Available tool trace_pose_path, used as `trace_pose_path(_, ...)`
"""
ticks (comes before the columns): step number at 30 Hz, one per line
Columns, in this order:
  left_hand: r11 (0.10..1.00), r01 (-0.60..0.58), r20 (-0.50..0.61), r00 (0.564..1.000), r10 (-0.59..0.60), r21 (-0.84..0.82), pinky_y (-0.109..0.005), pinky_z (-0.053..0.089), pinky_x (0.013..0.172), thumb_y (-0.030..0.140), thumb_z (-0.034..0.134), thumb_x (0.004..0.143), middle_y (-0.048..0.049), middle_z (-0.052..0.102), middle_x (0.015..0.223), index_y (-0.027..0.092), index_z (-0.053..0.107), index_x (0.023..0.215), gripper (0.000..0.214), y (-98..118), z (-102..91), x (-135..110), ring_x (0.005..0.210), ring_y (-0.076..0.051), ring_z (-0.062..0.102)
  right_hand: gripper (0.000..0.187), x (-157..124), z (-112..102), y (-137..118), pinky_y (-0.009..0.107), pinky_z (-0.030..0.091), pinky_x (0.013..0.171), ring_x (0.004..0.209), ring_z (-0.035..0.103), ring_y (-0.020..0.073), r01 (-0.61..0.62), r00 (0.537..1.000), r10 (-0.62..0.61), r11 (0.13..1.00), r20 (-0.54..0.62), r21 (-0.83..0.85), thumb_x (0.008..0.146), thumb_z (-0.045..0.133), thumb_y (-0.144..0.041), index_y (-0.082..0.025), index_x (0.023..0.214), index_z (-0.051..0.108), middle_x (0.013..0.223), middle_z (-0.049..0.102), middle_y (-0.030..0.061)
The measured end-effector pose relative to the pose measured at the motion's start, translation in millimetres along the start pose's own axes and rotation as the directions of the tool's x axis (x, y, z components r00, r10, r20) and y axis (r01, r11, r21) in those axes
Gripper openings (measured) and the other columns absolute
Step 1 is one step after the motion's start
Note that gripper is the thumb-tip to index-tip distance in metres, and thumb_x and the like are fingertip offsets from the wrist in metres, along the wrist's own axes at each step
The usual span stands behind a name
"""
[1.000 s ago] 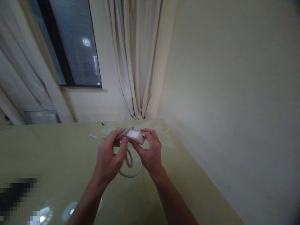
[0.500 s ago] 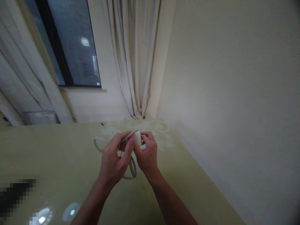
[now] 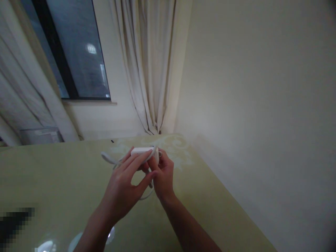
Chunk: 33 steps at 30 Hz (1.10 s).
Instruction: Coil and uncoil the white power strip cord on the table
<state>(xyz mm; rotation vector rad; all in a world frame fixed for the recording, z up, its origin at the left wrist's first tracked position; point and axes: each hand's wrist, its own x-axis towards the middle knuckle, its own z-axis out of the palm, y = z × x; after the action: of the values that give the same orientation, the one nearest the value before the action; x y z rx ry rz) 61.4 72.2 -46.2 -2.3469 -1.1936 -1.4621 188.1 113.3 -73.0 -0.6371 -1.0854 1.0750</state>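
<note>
Green tabletop (image 3: 65, 178), wide leftward, right edge (image 3: 223, 190) along wall (image 3: 252, 105), 2 hands (image 3: 124, 185) (image 3: 164, 178) clamped on white block (image 3: 139, 150) and cord (image 3: 107, 158)

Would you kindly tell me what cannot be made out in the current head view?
In the head view:
White block: lower side hidden behind the left hand.
Cable: neither end traceable; left hand and right hand cover part.
Dark speck: too small to identify.
Dark shape: pixelated, cut off by the left edge.

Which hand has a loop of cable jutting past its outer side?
The left hand: the pale cable loops out beyond it; none juts past the right hand.
</note>
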Motion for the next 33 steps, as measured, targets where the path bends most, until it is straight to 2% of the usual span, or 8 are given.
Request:
trace_pose_path(3, 1.0, 0.006, 0.074, 0.997, -0.005, -0.006, -0.05, 0.04, 0.126, 0.027, 0.072, 0.097, -0.006, 0.073, 0.133, 0.029, 0.053, 0.154, 0.06, -0.6, -3.5, -0.2, 0.116, -0.023, 0.072, 0.035, -1.9, 2.4, 0.0, 0.026, 0.048, 0.06, 0.064, 0.052, 0.0137, -0.078, 0.997, 0.075, 0.992, 0.037, 0.099, 0.09, 0.079, -0.053, -0.019, 0.098, 0.074, 0.07, 0.058, -0.0033)
trace_pose_path(8, 1.0, 0.015, 0.192, 0.981, -0.015, 0.001, -0.051, 0.047, 0.118, 0.013, 0.062, 0.093, -0.0074, 0.072, 0.132, 0.031, 0.048, 0.158, 0.07, -14.6, 1.6, -0.9, 0.113, -0.024, 0.072, 0.037, 3.8, -2.7, 5.1, 0.028, 0.053, 0.071, 0.071, 0.057, 0.0147, -0.149, 0.986, 0.145, 0.987, 0.08, 0.054, 0.09, 0.079, -0.053, -0.017, 0.082, 0.074, 0.074, 0.064, -0.0008)
trace_pose_path(13, 0.973, 0.227, 0.033, 0.974, -0.225, -0.046, -0.032, 0.06, 0.078, 0.025, 0.066, 0.094, -0.0041, 0.072, 0.104, 0.026, 0.063, 0.143, 0.049, -28.6, 14.1, 0.1, 0.078, -0.018, 0.07, 0.03, 7.0, -9.1, 2.2, 0.033, 0.06, 0.083, 0.099, 0.069, 0.0224, -0.086, 0.987, 0.091, 0.996, 0.134, -0.037, 0.092, 0.077, -0.051, -0.02, 0.09, 0.081, 0.106, 0.073, 0.0071)
trace_pose_path(20, 0.855, 0.466, -0.079, 0.866, -0.494, -0.229, -0.027, 0.051, 0.064, 0.052, 0.08, 0.084, 0.0004, 0.063, 0.08, 0.018, 0.074, 0.127, 0.055, -33.5, 8.9, 5.5, 0.068, -0.016, 0.059, 0.03, 2.5, -10.5, -8.5, 0.037, 0.063, 0.09, 0.112, 0.071, 0.0256, 0.023, 0.982, 0.0, 0.993, 0.19, -0.119, 0.099, 0.07, -0.049, -0.022, 0.104, 0.082, 0.122, 0.072, 0.01)
trace_pose_path(25, 0.75, 0.576, -0.066, 0.777, -0.626, -0.323, -0.025, 0.045, 0.058, 0.052, 0.084, 0.081, 0.004, 0.058, 0.073, 0.019, 0.072, 0.132, 0.063, -35.5, 11.4, 5.1, 0.064, -0.014, 0.054, 0.023, 6.0, -14.5, -9.4, 0.033, 0.063, 0.068, 0.069, 0.069, 0.0137, 0.006, 0.993, -0.018, 0.995, 0.117, 0.099, 0.102, 0.066, -0.047, -0.026, 0.113, 0.063, 0.107, 0.075, 0.0035)
trace_pose_path(28, 0.713, 0.558, -0.037, 0.776, -0.629, -0.425, -0.023, 0.042, 0.058, 0.046, 0.086, 0.08, 0.0065, 0.051, 0.07, 0.02, 0.072, 0.131, 0.059, -32.4, 13.1, 6.6, 0.062, -0.012, 0.051, 0.035, 12.2, -22.9, -9.4, 0.025, 0.056, 0.054, 0.061, 0.062, 0.0094, -0.045, 0.98, 0.027, 0.995, 0.198, 0.085, 0.098, 0.071, -0.041, -0.033, 0.128, 0.055, 0.123, 0.071, 0.0029)
trace_pose_path(31, 0.647, 0.524, 0.034, 0.791, -0.611, -0.554, -0.021, 0.042, 0.057, 0.038, 0.088, 0.079, 0.0076, 0.047, 0.069, 0.02, 0.072, 0.129, 0.056, -23.3, 13.6, 7.8, 0.062, -0.011, 0.049, 0.064, 16.8, -30.3, -6.4, 0.028, 0.06, 0.074, 0.095, 0.069, 0.0169, 0.03, 0.93, 0.02, 0.991, 0.367, -0.132, 0.079, 0.089, -0.031, -0.033, 0.137, 0.059, 0.136, 0.067, 0.0051)
trace_pose_path(33, 0.608, 0.511, 0.144, 0.824, -0.548, -0.607, -0.021, 0.047, 0.059, 0.035, 0.087, 0.08, 0.0058, 0.05, 0.074, 0.022, 0.07, 0.132, 0.056, -15.7, 12.9, 7.0, 0.065, -0.011, 0.054, 0.057, 17.9, -32.2, -2.5, 0.033, 0.06, 0.085, 0.104, 0.068, 0.0219, 0.073, 0.885, 0.028, 0.978, 0.465, -0.198, 0.075, 0.091, -0.03, -0.028, 0.127, 0.067, 0.123, 0.072, 0.0048)
